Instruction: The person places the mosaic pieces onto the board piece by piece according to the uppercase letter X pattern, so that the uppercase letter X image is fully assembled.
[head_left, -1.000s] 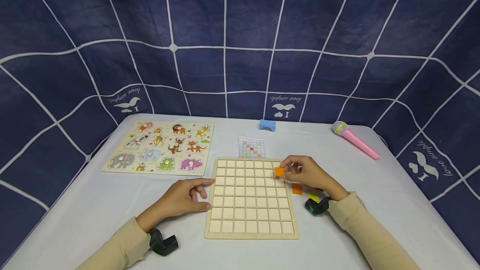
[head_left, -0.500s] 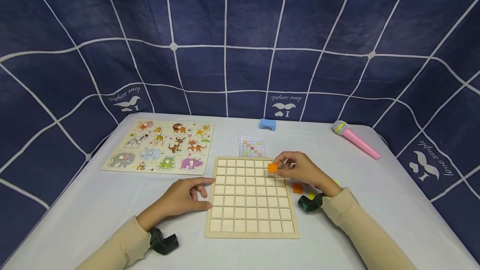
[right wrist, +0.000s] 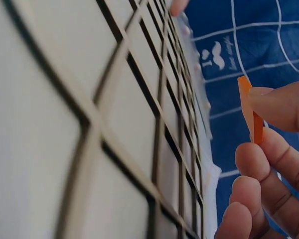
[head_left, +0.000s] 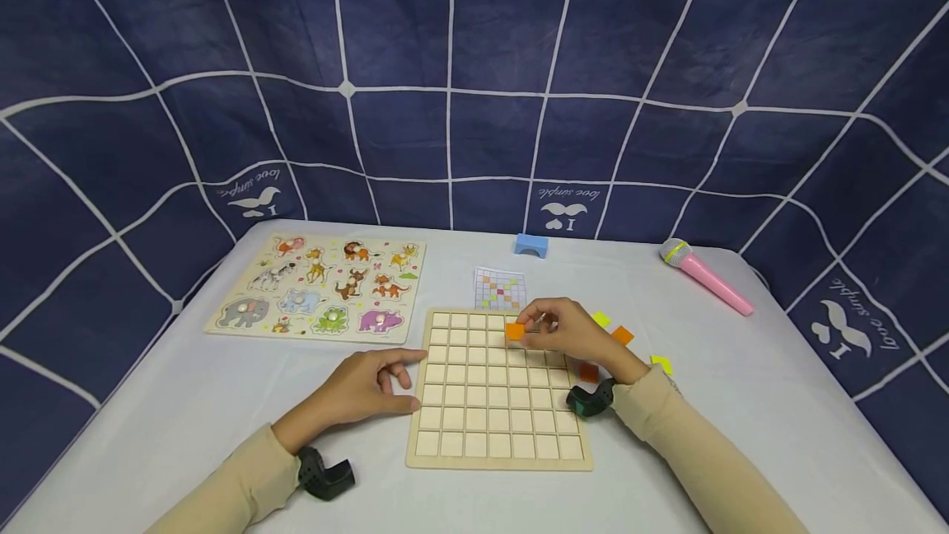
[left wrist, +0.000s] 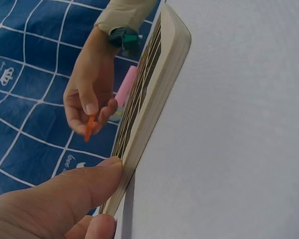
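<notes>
My right hand (head_left: 567,332) pinches an orange square tile (head_left: 515,331) between thumb and fingers, over the upper rows of a wooden grid board (head_left: 498,419). The right wrist view shows the tile (right wrist: 250,112) edge-on, apart from the board's cells. At the board's left edge, my left hand (head_left: 363,390) touches the side with thumb and index finger, its other fingers loosely bent. In the left wrist view the thumb (left wrist: 97,181) lies against the board's rim (left wrist: 154,109). No tile shows in the visible cells.
Loose yellow (head_left: 661,364) and orange tiles (head_left: 622,335) lie right of the board, partly behind the right arm. Behind it are a colored pattern card (head_left: 501,288) and a blue arch block (head_left: 530,245). An animal puzzle (head_left: 307,283) lies left, a pink toy microphone (head_left: 708,277) right.
My right hand has carried the orange tile leftward across the board's upper rows, uncovering more loose tiles on the right. The left hand has stayed at the board's edge.
</notes>
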Demonstrator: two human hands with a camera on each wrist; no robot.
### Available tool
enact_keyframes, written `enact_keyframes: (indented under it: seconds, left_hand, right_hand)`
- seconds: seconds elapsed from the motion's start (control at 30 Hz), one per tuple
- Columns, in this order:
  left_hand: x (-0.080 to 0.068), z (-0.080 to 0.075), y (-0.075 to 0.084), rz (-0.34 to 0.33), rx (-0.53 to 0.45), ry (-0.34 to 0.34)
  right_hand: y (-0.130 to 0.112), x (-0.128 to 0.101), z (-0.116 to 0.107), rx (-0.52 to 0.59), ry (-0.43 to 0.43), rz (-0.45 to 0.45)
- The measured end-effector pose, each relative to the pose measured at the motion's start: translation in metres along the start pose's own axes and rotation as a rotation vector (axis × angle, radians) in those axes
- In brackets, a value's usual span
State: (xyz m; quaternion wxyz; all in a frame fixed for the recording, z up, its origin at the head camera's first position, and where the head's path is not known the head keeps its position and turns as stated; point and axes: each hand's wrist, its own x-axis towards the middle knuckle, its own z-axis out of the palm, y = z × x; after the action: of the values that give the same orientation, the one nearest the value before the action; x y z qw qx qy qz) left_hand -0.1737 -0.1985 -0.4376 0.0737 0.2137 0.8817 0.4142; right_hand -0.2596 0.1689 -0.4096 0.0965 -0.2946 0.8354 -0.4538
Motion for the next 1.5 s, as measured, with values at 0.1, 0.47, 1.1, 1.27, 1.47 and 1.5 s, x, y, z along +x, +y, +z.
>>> enact_keyframes:
  seconds: [0.1, 0.47, 1.1, 1.27, 1.47, 1.5]
  left_hand:
    - [0.000, 0.000, 0.000, -0.002, -0.005, 0.000]
    - [0.001, 0.000, 0.000, -0.001, -0.010, 0.001]
    - [0.001, -0.001, -0.001, -0.014, -0.014, -0.001]
    - [0.001, -0.001, -0.002, -0.008, -0.012, 0.004]
    - [0.001, -0.001, -0.001, 0.001, -0.023, 0.001]
    - [0.001, -0.001, -0.001, 0.002, -0.024, 0.001]
  right_hand:
    - [-0.002, 0.004, 0.007, 0.005, -0.023, -0.012]
    - [-0.012, 0.018, 0.026, -0.009, -0.054, -0.046]
    - [-0.030, 0.042, 0.044, -0.051, -0.029, -0.006]
    - [-0.032, 0.049, 0.048, -0.056, -0.026, 0.022]
    - [-0.031, 0.056, 0.051, -0.071, -0.038, 0.040]
    - [-0.031, 0.056, 0.052, -0.077, -0.042, 0.041]
